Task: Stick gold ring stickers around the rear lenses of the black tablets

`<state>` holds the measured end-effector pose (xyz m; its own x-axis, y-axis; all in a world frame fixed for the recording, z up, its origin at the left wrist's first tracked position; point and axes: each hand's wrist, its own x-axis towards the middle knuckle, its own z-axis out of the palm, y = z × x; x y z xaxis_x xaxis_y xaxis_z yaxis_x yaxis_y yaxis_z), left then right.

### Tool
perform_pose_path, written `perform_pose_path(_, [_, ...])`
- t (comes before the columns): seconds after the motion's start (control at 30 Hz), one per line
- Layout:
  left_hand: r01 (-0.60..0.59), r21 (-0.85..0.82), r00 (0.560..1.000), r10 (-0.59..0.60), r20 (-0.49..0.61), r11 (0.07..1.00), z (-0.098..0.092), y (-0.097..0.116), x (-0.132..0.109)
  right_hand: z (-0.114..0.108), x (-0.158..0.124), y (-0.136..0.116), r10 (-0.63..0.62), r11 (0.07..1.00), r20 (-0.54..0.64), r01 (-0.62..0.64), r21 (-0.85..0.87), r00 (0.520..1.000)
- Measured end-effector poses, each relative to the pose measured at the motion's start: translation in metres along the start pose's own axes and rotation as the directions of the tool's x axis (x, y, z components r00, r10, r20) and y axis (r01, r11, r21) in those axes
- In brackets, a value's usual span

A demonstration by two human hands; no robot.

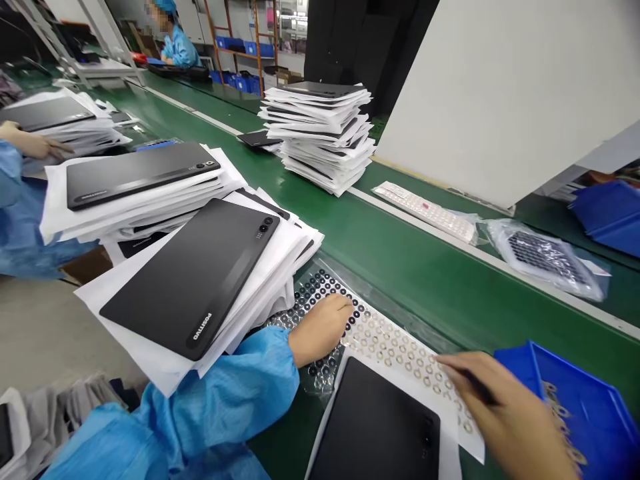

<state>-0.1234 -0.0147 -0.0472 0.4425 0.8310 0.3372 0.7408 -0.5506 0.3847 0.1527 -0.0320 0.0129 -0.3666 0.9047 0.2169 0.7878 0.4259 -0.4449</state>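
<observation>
My left hand [323,328] rests closed on a sheet of ring stickers [395,343], with its fingertips at the edge of the black rings. Whatever may be pinched there is too small to make out. Over the right end of that sheet, my right hand [515,407] is curled around a dark slim tool [481,388], partly hidden by the fingers and blurred. Between the hands, near me, a black tablet [383,427] lies back up on white paper. Black rings fill the sheet's left part; paler ring marks cover the rest.
Stacked tablets with white sheets [193,277] stand left of my arm, and a taller stack [320,137] rises behind. A blue bin [585,400] with ring scraps is at right. Bagged sheets [545,257] lie beyond. A co-worker's hand [43,143] touches another stack.
</observation>
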Motion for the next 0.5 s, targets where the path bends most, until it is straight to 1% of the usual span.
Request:
perform_pose_path(0.07, [-0.011, 0.004, 1.000, 0.011, -0.011, 1.000, 0.008, -0.006, 0.004, 0.029, 0.035, -0.022, -0.023, 0.998, 0.061, 0.019, 0.059, 0.998])
perform_pose_path(0.1, [-0.017, 0.014, 1.000, 0.017, -0.015, 1.000, 0.012, -0.007, 0.005, 0.042, 0.051, -0.027, -0.025, 0.998, 0.074, 0.021, 0.057, 0.997])
perform_pose_path(0.17, [-0.031, 0.056, 0.999, 0.032, -0.017, 0.998, 0.016, -0.007, 0.004, 0.065, 0.077, -0.028, -0.032, 0.998, 0.106, 0.027, 0.055, 0.994])
perform_pose_path(0.23, [-0.034, 0.106, 0.999, 0.036, -0.008, 0.994, 0.017, -0.005, 0.003, 0.079, 0.092, -0.022, -0.052, 0.997, 0.159, 0.043, 0.059, 0.986])
perform_pose_path(0.3, [-0.027, 0.132, 1.000, 0.026, 0.008, 0.991, 0.014, -0.005, 0.003, 0.083, 0.100, -0.016, -0.079, 0.995, 0.230, 0.064, 0.071, 0.970])
perform_pose_path(0.37, [-0.013, 0.133, 1.000, 0.010, 0.024, 0.991, 0.011, -0.005, 0.003, 0.080, 0.104, -0.013, -0.102, 0.993, 0.300, 0.081, 0.083, 0.948])
perform_pose_path(0.5, [0.001, 0.122, 0.999, -0.006, 0.041, 0.992, 0.007, -0.004, 0.005, 0.071, 0.111, -0.018, -0.114, 0.993, 0.411, 0.087, 0.084, 0.905])
